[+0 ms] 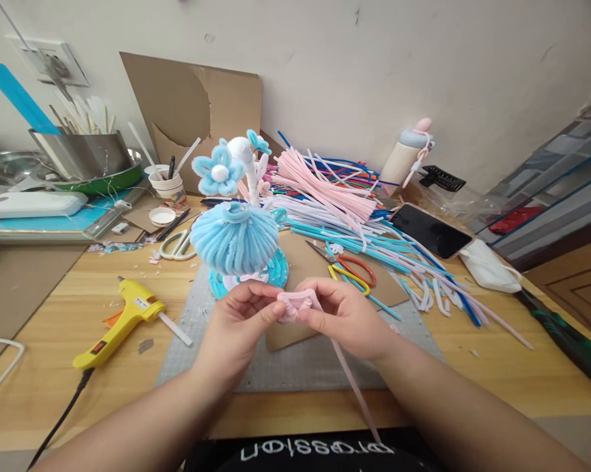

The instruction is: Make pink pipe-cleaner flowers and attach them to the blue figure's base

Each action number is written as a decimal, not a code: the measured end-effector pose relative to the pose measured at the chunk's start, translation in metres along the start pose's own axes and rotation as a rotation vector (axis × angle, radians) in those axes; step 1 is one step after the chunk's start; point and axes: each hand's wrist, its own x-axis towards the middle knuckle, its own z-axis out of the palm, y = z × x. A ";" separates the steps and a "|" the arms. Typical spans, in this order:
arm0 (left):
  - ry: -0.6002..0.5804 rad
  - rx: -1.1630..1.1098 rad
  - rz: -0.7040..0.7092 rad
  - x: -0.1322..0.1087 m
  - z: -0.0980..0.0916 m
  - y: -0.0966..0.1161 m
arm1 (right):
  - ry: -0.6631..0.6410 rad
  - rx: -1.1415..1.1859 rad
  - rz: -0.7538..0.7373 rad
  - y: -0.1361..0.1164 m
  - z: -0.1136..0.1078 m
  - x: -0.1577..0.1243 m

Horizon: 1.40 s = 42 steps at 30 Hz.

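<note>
Between my two hands is a pale pink pipe cleaner (298, 299), bent into a small folded shape, with its long tail hanging down toward my lap. My left hand (248, 314) pinches the shape's left side between thumb and fingers. The right side is gripped by my right hand (342, 318), thumb in front. Just beyond my hands stands a light blue fuzzy lampshade-like piece (235, 239) on a round turquoise base (280, 265), with a blue flower (219, 170) above it. Orange-and-yellow-handled scissors (351, 272) lie behind my right hand.
A yellow hot glue gun (128, 318) lies at left, its cord running toward me. Many pipe cleaners (329, 190) are heaped at the back. A phone (430, 229) and bottle (406, 157) are at right. A grey cutting mat (285, 373) and cardboard (280, 337) lie beneath my hands.
</note>
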 end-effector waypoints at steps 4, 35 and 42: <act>0.003 0.032 0.022 -0.001 0.002 0.000 | 0.006 0.081 0.012 0.002 0.000 0.002; -0.213 0.922 0.860 -0.001 -0.009 0.021 | 0.018 -0.766 -0.784 -0.010 -0.015 -0.005; -0.110 0.809 0.639 -0.001 -0.009 0.012 | 0.092 -0.665 -0.588 -0.005 -0.011 -0.004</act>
